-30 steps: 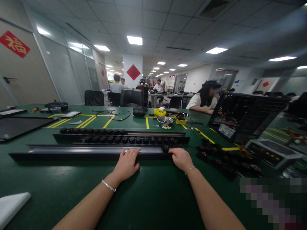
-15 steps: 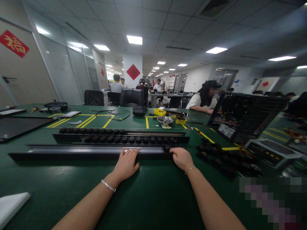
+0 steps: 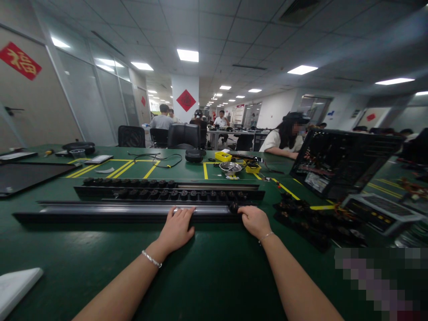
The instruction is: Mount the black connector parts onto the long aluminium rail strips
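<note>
Red diamond sign (image 3: 20,61), wall at ten o'clock: gold character 福, tilted. Red diamond signs on pillar (image 3: 186,100) at twelve o'clock and beyond: characters unreadable. Other labels too blurred.

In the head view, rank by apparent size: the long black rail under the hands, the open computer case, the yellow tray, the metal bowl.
1. Long black rail
2. Computer case
3. Metal bowl and yellow tray: look alike, both far off, so unranked.

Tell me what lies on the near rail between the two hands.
In the head view, only the rail's bare silvery channel runs from the left hand to the right hand, with one black knob beside the right fingertips.
</note>
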The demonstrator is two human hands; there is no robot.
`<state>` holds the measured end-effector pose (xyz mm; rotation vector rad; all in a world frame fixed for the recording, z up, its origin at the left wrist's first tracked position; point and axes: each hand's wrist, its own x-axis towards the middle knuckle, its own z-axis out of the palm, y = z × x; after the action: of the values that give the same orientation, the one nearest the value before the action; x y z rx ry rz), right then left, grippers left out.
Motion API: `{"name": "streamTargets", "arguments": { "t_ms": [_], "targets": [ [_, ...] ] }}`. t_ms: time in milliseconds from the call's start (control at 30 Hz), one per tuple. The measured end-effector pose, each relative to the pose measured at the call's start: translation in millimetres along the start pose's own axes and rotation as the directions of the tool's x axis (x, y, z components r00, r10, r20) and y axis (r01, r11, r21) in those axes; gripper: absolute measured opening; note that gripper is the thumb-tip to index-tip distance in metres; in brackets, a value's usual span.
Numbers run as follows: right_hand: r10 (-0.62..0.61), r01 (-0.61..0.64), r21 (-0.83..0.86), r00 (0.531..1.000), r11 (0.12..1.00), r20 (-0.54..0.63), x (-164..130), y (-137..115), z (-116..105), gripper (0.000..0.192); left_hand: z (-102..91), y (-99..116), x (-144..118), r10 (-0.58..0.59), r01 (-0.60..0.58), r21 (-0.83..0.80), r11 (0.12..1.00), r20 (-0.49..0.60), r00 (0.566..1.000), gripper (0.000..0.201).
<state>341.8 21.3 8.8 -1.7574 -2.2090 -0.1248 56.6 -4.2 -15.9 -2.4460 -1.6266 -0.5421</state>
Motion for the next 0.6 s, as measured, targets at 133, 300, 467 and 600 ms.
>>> {"name": "streamTargets", "arguments": {
  "t_ms": [133,300,467,600],
  "targets": [
    [0.001,-0.001,-0.012,1.000,1.000,-0.010,0.2,1.3,1.6,0.036,-0.9,0.8,-0.1,-0.001,0.001,-0.002,1.000,0.003,1.000,0.057],
    [0.006,-0.006,-0.007,1.000,1.000,-0.022,-0.1,2.3,2.1,0.036,-1.7,1.4,-0.1,-0.001,0.001,-0.002,1.000,0.014,1.000,0.057],
    [0.031,-0.031,-0.003,0.999,1.000,-0.032,-0.7,2.5,1.7,0.035,-1.1,1.0,0.3,-0.006,0.006,-0.005,1.000,0.014,1.000,0.057],
    [0.025,-0.025,0.008,0.999,1.000,-0.044,-0.8,3.9,2.4,0.036,-1.0,0.4,0.1,-0.001,0.001,-0.007,1.000,0.008,1.000,0.057]
  ]
}}
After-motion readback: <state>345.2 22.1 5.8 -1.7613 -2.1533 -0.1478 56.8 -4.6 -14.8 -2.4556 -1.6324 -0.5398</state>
